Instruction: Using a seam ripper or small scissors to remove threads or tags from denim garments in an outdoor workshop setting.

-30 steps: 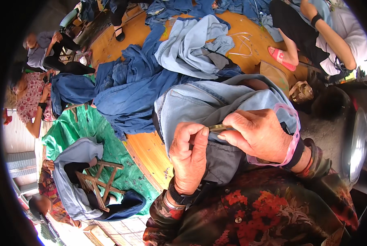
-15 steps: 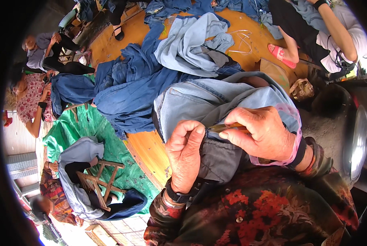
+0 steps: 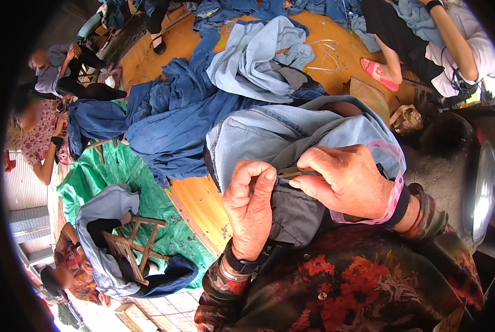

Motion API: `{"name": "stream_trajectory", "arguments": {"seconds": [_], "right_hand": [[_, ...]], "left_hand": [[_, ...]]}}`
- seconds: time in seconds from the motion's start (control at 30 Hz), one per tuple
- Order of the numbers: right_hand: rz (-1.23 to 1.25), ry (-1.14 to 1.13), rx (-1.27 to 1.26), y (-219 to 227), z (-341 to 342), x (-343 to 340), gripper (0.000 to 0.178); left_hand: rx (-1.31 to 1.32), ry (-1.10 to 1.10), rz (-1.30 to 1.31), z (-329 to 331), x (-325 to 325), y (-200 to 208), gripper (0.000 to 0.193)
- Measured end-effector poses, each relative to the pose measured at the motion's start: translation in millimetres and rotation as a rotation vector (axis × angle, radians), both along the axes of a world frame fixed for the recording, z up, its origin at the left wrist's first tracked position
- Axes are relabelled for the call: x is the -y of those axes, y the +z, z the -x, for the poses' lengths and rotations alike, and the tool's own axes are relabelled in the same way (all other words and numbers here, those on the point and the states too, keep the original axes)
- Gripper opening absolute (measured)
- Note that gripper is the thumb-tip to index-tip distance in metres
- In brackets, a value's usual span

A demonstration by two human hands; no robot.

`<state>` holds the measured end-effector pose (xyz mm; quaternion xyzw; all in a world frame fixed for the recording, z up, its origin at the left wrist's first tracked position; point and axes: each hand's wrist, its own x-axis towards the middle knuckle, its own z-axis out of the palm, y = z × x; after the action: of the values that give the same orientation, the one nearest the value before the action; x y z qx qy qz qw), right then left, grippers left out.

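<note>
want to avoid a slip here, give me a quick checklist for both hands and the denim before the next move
1. Right hand holds the small metal tool: ok, between thumb and forefinger.
2. Left hand grips something: cannot tell; thumb and forefinger are pinched, contents too small to see.
3. Tool tip clear of the left thumb: cannot tell; they look very close.
4. Light blue denim within reach: ok, bunched just beyond the hands.
5. Pink band away from the tool tip: ok, around the right wrist.
</note>
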<state>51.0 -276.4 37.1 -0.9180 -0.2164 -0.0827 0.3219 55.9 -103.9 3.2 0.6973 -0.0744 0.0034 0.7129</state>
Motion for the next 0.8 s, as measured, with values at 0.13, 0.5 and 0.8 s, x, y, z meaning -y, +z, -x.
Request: {"name": "stream_trajectory", "arguments": {"seconds": [0.13, 0.5, 0.8], "right_hand": [[0.018, 0.0, 0.014, -3.0, 0.0, -1.3, 0.027], [-0.023, -0.025, 0.007, -8.2, 4.9, -0.2, 0.024], [-0.033, -0.035, -0.006, -5.4, 6.5, -3.4, 0.025]], "left_hand": [[0.104, -0.005, -0.092, -0.5, 1.9, 1.4, 0.003], [0.119, 0.0, -0.088, 0.1, 1.6, 0.0, 0.004], [0.087, 0.015, -0.062, 1.3, 0.9, 1.3, 0.004]]}}
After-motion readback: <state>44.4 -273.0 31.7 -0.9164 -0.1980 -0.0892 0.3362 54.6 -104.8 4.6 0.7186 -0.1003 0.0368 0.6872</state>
